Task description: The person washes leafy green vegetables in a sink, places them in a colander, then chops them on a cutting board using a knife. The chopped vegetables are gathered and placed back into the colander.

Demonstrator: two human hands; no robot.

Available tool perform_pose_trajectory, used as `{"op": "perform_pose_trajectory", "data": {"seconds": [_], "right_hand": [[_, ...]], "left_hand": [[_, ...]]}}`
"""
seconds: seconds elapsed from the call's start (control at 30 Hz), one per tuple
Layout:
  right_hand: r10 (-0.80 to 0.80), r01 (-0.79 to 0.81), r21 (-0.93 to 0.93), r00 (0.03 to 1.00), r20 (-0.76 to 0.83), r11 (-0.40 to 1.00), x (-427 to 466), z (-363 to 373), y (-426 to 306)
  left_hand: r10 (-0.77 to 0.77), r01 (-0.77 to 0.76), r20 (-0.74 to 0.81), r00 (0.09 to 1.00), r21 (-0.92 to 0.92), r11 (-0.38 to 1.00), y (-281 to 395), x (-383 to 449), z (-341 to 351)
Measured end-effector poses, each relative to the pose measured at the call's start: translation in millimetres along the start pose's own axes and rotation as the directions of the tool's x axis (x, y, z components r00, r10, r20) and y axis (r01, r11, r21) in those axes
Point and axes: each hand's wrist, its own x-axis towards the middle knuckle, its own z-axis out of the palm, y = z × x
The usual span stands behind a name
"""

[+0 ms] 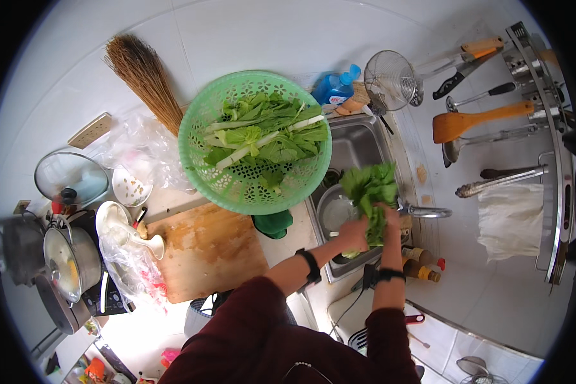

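Over the double-bowl steel sink (357, 132), a bunch of leafy greens (370, 185) is held by both of my hands. My left hand (354, 235) grips it from the left side, low on the bunch. Close beside it, my right hand (389, 218) is around the bunch near the faucet (427, 211). Motion blurs the fingers a little. Below the greens, a round metal pan or bowl (333, 206) sits in the sink, partly covered by the leaves. A green plastic colander (206, 192) full of more leafy greens (269, 139) stands at the sink's left.
A wooden cutting board (211, 254) lies left of my arm, with a green cloth (272, 224) by it. Blue dish soap (334, 89) stands behind the sink. Bottles (420, 264) stand at its right. Utensils, including a wooden spatula (480, 120), hang on the right wall. A lidded pot (72, 264) is far left.
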Motion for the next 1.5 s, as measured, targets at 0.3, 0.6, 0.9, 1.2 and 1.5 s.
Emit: {"op": "perform_pose_trajectory", "data": {"seconds": [0.3, 0.6, 0.9, 1.2, 1.5], "right_hand": [[-0.026, 0.04, 0.602, 0.999, -0.032, 0.797, -33.7, -8.1, -51.0], [-0.483, 0.019, 0.942, 0.862, 0.154, 0.335, -152.8, 101.3, -223.4], [-0.379, 0.102, 0.6, 0.854, 0.355, 0.793, -155.3, 157.4, -240.7], [-0.468, 0.275, 0.489, 0.819, 0.332, 0.828, -135.9, 129.4, -208.6], [-0.296, 0.149, 0.431, 0.907, 0.298, 0.89, -83.1, 57.0, -119.8]], "left_hand": [[0.114, -0.083, -0.113, 0.987, 0.251, 0.964, 75.6, -56.2, -77.6], [0.245, -0.004, -0.271, 0.931, 0.663, 0.748, 118.2, -194.4, -256.0], [0.408, 0.153, -0.4, 0.821, 0.842, 0.518, 12.0, -213.7, -347.4], [0.216, 0.15, -0.432, 0.876, 0.667, 0.729, -83.9, -220.9, -359.4], [0.469, 0.141, -0.684, 0.559, 0.636, 0.759, 44.0, -254.4, -269.6]]}}
